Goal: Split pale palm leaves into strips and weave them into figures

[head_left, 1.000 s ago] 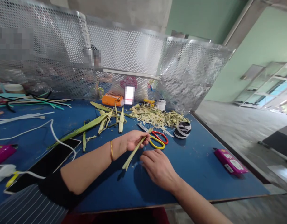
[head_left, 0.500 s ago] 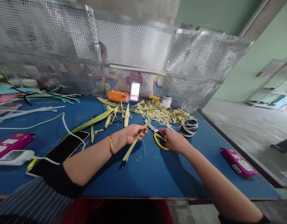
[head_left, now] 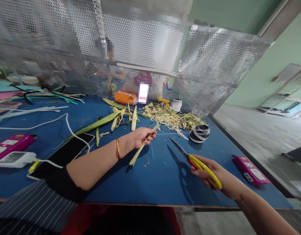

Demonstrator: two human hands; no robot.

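My left hand (head_left: 143, 137) is closed around a thin bundle of pale green husk strips (head_left: 137, 156), which slants above the blue table. A fine white thread (head_left: 166, 133) runs from the bundle's upper end toward a black-and-white spool of thread (head_left: 199, 133). To the right, my right hand (head_left: 217, 174) grips scissors (head_left: 198, 163) with yellow and red handles. Their blades look closed and point up and left, apart from the bundle. Part of the red handle is hidden by my fingers.
Husk scraps (head_left: 165, 116) and leaves (head_left: 98, 124) lie along the back. A tablet-like device (head_left: 62, 156) with a white cable lies left, near a magenta pack (head_left: 14, 147); another magenta pack (head_left: 250, 170) sits right. A perforated metal screen (head_left: 145, 42) stands behind, with a person beyond.
My right hand has drawn the scissors away from the bundle's upper end, toward the right and nearer me, and their blades have come together. The left hand keeps its hold.
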